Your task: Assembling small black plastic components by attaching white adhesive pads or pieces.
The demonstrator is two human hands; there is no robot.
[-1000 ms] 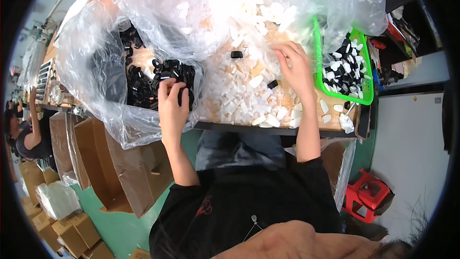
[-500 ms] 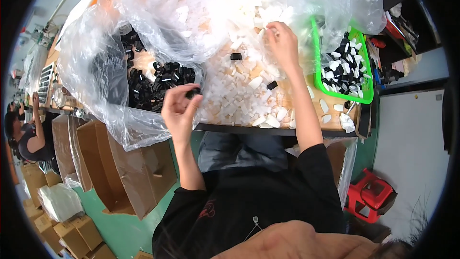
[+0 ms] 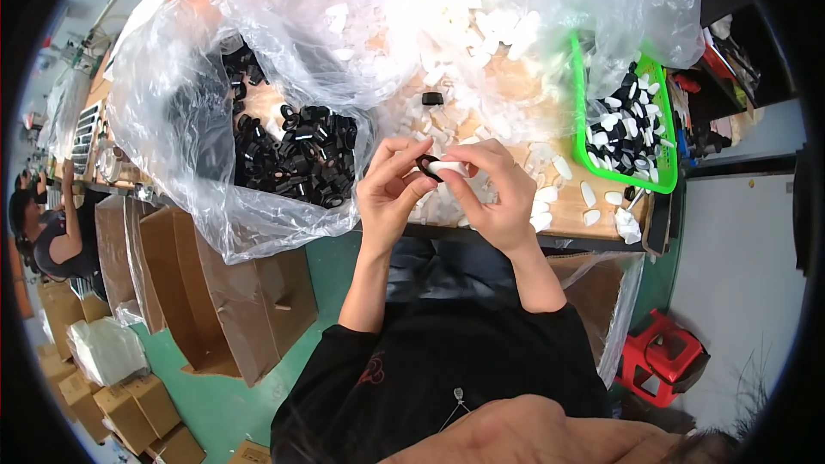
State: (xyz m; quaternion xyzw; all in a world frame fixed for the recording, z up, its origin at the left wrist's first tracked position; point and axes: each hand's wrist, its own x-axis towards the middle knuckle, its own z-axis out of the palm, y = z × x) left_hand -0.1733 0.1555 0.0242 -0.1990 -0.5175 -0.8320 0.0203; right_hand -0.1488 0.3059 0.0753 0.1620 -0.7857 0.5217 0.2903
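In front of my body, above the table's near edge, my two hands meet. My left hand (image 3: 394, 191) pinches a small black ring-shaped cap (image 3: 427, 167) between thumb and fingers. A white oval plastic piece (image 3: 449, 169) is pinched in my right hand (image 3: 496, 193), its end against or inside the black cap; which of the two I cannot tell. Below and beyond the hands lie many loose white pieces (image 3: 443, 125), with one more black cap (image 3: 432, 98) among them.
To the left, a clear plastic bag (image 3: 163, 137) surrounds a heap of black caps (image 3: 296, 150). A green basket (image 3: 577, 103) on the right holds black and white pieces. Open cardboard boxes (image 3: 249, 309) stand on the floor, with a red stool (image 3: 660, 357) at right. Another person (image 3: 64, 241) works far left.
My right hand has come back from the far white pile with a white piece. My left hand has moved right with the black cap, and the two parts now touch.
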